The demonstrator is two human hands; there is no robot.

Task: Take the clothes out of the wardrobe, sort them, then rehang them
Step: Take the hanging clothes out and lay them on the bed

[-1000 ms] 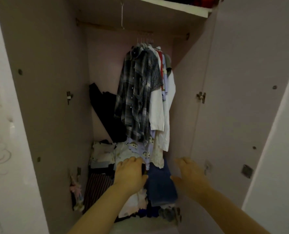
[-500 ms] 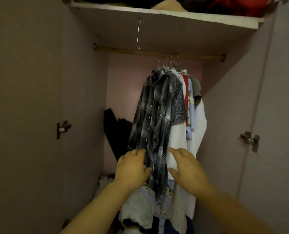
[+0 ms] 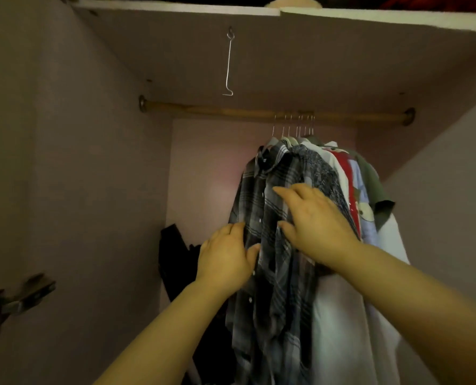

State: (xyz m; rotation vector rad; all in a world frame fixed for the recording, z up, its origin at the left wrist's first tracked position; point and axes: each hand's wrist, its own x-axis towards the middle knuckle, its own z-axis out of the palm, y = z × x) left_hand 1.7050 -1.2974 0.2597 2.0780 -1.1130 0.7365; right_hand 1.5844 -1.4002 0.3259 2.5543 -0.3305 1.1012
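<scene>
Barely started, the clothes point(image 3: 339, 315) all hang on the rod point(image 3: 231, 111) above the fingers, with the left hand point(image 3: 225, 259) and right hand point(image 3: 317, 220) lying flat and open against the plaid shirt point(image 3: 261, 190), gripping nothing, so removing, sorting and rehanging all remain.

Dim light fell inside the wardrobe point(image 3: 64, 162); its pinkish back wall point(image 3: 203, 168) stood under a wooden rail point(image 3: 203, 110) and a white shelf point(image 3: 175, 8).

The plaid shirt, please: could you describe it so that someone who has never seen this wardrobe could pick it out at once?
Find the wooden rail under the top shelf; right of its middle hangs a bunch of clothes on wire hangers. The plaid shirt is the leftmost one, the only dark grey-and-white check, next to white, red and green garments.
</scene>
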